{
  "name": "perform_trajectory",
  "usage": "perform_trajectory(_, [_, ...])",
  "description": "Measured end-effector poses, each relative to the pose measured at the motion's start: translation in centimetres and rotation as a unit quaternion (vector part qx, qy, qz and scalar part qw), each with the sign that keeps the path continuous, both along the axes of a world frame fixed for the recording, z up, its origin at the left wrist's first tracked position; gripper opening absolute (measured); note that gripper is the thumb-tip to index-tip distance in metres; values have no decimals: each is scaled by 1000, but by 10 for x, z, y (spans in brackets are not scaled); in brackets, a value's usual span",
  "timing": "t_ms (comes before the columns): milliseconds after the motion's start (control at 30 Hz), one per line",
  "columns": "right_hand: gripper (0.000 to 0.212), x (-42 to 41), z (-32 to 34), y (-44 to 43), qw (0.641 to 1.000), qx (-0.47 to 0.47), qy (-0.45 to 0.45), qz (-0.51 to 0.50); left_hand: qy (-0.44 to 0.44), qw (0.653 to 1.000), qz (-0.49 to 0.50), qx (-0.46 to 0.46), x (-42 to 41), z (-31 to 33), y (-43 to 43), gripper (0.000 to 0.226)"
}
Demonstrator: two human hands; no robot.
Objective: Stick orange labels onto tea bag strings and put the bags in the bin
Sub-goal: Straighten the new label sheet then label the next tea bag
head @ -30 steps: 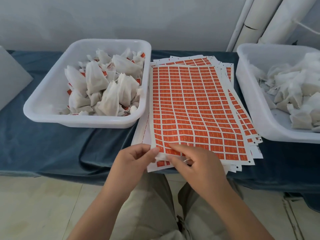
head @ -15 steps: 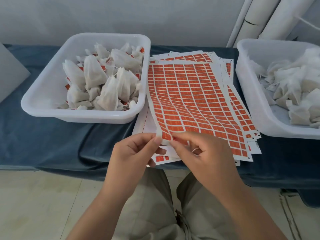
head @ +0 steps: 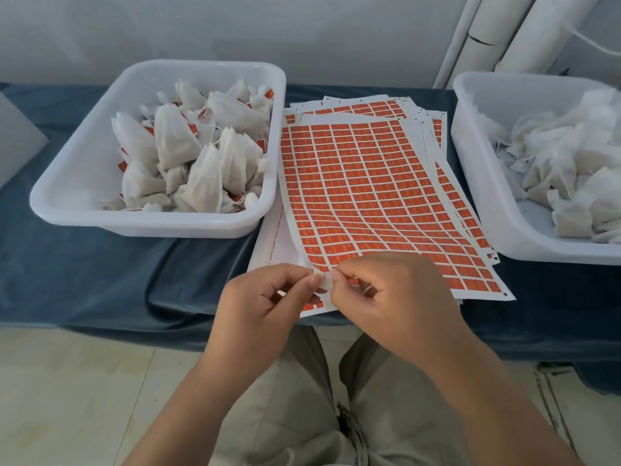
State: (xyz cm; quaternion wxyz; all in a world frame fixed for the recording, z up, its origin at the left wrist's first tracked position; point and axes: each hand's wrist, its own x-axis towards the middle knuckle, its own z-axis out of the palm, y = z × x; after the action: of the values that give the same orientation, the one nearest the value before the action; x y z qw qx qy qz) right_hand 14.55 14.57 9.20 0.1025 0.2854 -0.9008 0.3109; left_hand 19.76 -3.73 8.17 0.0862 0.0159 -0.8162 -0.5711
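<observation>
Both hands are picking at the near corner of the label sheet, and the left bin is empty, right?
Not empty: the head view shows the left bin holding a heap of tea bags. The left hand and right hand do pinch the near corner of the label sheet.
</observation>
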Motion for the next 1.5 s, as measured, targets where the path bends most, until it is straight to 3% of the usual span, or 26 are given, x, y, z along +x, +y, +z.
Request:
perform_trajectory(167, [24, 2, -6, 1, 987, -128, -85, -48, 15, 1000, 24, 9, 3, -1, 1, 25])
perform_trajectory(333, [38, 6, 1, -5, 993, -83, -81, 9, 24, 1000, 11, 12, 2, -2, 0, 24])
perform_trajectory(433, [22, 1, -2, 0, 992, -79, -91, 21, 5, 999, 14, 41, 3, -3, 0, 23])
perform_trajectory(533, [16, -1, -9, 2, 985, -112, -122, -39, 6, 999, 13, 43, 4, -2, 2, 24])
perform_trajectory(633, [10, -1, -13, 1, 957, -167, -218, -92, -3, 999, 28, 44, 5, -5, 3, 26])
perform_trajectory(733, [15, -1, -12, 5, 926, -244, -252, -138, -37, 996, 75, 43, 3, -15, -1, 22])
perform_trajectory(867, [22, 0, -6, 16, 846, -402, -290, -197, -98, 984, 146, 15, -1, -33, -10, 19])
perform_trajectory(933, [22, 0, -4, 24, 812, -449, -307, -212, -141, 976, 154, -68, -4, -38, -15, 4])
perform_trajectory(1000, [23, 2, -5, 31, 794, -471, -326, -202, -146, 954, 177, -194, -2, -42, -17, 38])
perform_trajectory(1067, [27, 4, -5, 33, 787, -480, -337, -192, -82, 958, 176, -210, -1, -37, -12, 46])
perform_trajectory(1133, [25, 5, -4, 30, 782, -490, -340, -183, -56, 991, 84, -90, 0, -29, 5, 38])
perform_trajectory(1167, [22, 6, -5, 29, 779, -494, -341, -179, -87, 996, 28, 7, -2, -24, 16, 43])
perform_trajectory(1267, [19, 7, -5, 22, 779, -498, -338, -175, -180, 957, -59, 221, -9, -7, 47, 47])
perform_trajectory(1433, [21, 11, -6, 18, 793, -488, -328, -161, -191, 903, -18, 384, -16, -1, 67, 20])
perform_trajectory(1500, [18, 11, -8, 21, 801, -476, -330, -150, -181, 902, 4, 391, -18, 0, 66, 14])
